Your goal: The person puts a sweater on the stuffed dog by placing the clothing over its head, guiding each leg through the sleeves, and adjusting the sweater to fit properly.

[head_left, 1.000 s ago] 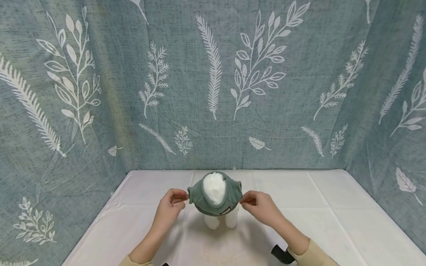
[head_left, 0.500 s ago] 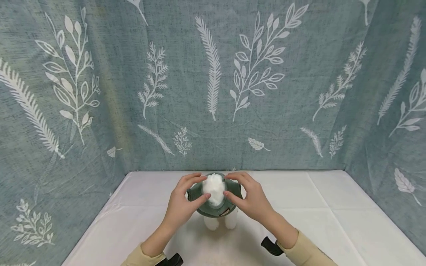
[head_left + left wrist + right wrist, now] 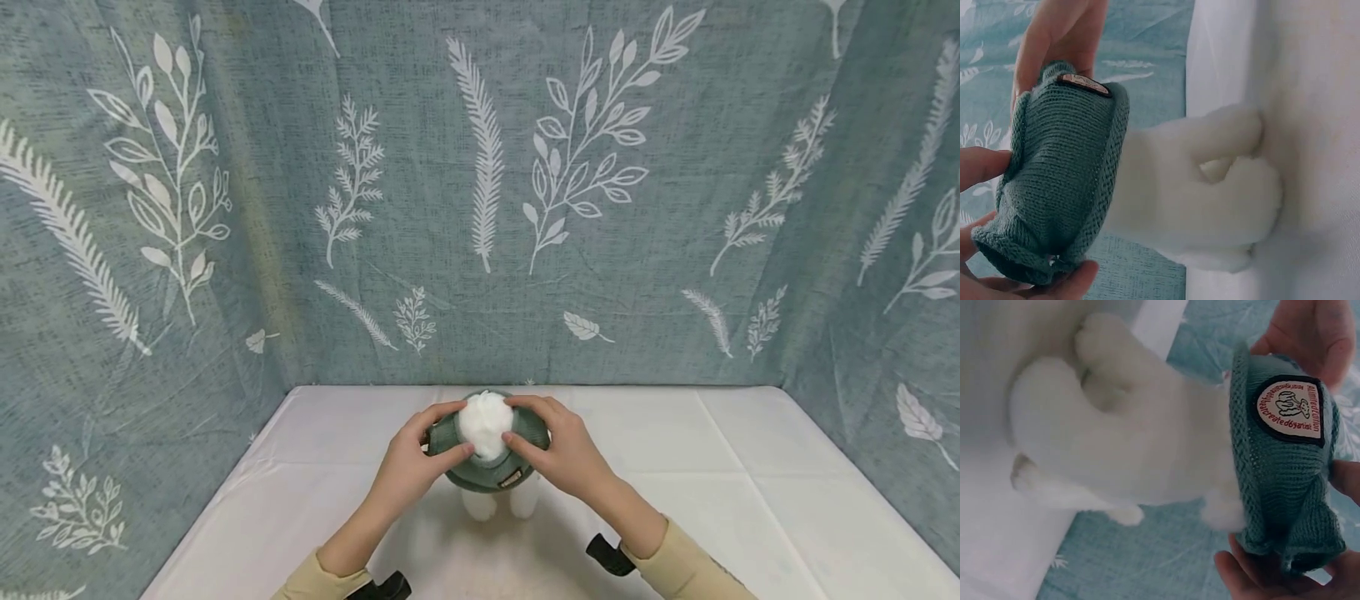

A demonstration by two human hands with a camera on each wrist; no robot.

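A white plush animal (image 3: 522,498) stands upright on the table, wearing a green knitted sweater (image 3: 480,477) around its upper part. The fuzzy white top of its head (image 3: 486,425) pokes through the neck opening. My left hand (image 3: 408,458) grips the sweater at the left of the collar, thumb in front and fingers behind. Mirroring it, my right hand (image 3: 566,454) grips the collar's right side. In the right wrist view a dark-edged badge (image 3: 1291,409) shows on the knit, and the plush body (image 3: 1116,444) stays bare below the hem.
A white cloth covers the table (image 3: 675,483), its creases visible. Blue-green curtains (image 3: 420,208) with white leaf prints hang behind and on both sides. Dark wrist-camera mounts (image 3: 611,556) sit below the beige sleeves (image 3: 686,567).
Both hands have let go of the sweater's sleeve ends and moved inward to the collar. The sleeves, spread out sideways before, now lie closer in under the hands.
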